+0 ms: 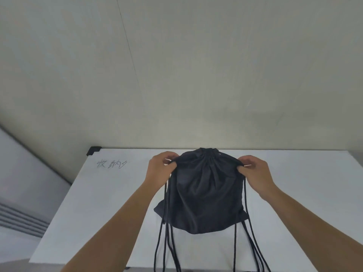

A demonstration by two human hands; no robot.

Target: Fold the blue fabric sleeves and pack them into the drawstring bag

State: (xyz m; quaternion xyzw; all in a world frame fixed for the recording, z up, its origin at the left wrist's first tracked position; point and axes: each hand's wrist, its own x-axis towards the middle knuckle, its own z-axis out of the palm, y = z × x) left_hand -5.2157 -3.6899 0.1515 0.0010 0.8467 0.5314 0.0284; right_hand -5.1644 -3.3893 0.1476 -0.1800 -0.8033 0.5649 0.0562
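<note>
Both the left hand (pixel 160 165) and right hand (pixel 253 167) pinch the cinched bag (pixel 204 191) between them; uneven tugging could, seemingly, spill it off the surface (pixel 110 193).

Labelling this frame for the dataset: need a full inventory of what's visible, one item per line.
drawstring bag: one, black, centre of the table, mouth cinched, held at both top corners
cords: several, black, trailing from the bag over the table's near edge; exact count unclear
table: one, white, black corner cap at far left
handwriting: one dark scribble, far-left of tabletop
wall: off-white, behind the table
blue sleeves: none visible
left hand: pinching the bag's top left corner
right hand: pinching the bag's top right corner
</note>
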